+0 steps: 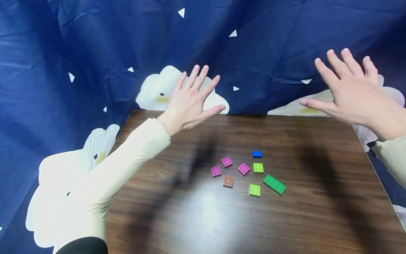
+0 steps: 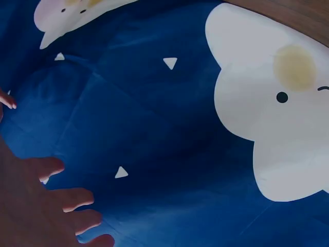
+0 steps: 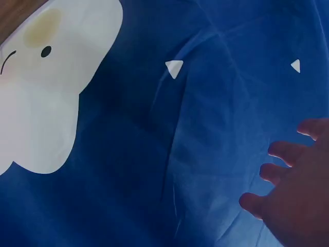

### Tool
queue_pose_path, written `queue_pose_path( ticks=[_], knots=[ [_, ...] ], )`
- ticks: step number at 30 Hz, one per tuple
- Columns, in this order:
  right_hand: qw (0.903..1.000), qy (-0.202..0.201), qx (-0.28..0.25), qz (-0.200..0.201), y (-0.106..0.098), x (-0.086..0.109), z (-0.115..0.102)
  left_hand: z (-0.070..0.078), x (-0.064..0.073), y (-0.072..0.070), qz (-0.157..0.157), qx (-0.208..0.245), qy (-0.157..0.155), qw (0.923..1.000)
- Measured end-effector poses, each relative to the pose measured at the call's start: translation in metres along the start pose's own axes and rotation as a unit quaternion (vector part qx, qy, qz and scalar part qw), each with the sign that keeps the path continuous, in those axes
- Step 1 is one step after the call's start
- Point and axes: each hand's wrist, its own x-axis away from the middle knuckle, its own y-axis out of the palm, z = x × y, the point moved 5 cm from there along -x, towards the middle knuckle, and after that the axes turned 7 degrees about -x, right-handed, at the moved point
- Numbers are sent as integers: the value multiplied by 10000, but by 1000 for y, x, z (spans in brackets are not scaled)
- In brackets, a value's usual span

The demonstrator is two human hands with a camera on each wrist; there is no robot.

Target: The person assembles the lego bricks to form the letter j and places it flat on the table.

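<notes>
Both hands are raised above the far part of the table with fingers spread, holding nothing. My left hand (image 1: 190, 98) is left of centre in the head view, its back to the camera. Off to the right, my right hand (image 1: 355, 91) is held in the same way. On the table between and below them lie toy building bricks: a blue brick (image 1: 257, 154), a lime brick (image 1: 258, 168), another lime brick (image 1: 254, 190), a long green brick (image 1: 274, 184), a brown brick (image 1: 228, 181), and magenta bricks (image 1: 226, 162), (image 1: 216, 171), (image 1: 243, 169).
The bricks lie apart on a dark wooden table (image 1: 177, 225). Behind and around it hangs a blue cloth (image 1: 104, 35) printed with white clouds and triangles. Shadows of both arms fall across the tabletop, and a bright glare marks its front middle.
</notes>
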Motion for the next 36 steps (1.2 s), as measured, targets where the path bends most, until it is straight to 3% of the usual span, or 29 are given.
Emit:
queue_pose_path(
  ticks=[6,16,23,29,36],
  knots=[
    [9998,-32,-41,217,-7,4,-3,0,3,-4,103,-64,47,9999],
    [9991,28,-128,401,-15,15,-12,3,15,-7,529,-89,119,9985],
    [9949,-152,-561,824,-18,24,-15,10,22,-7,855,124,147,9961],
    [9905,-147,-890,1033,-11,30,-18,20,31,1,928,342,205,9949],
    [9841,49,-1371,1125,11,42,-18,33,43,19,786,469,257,9955]
  ],
)
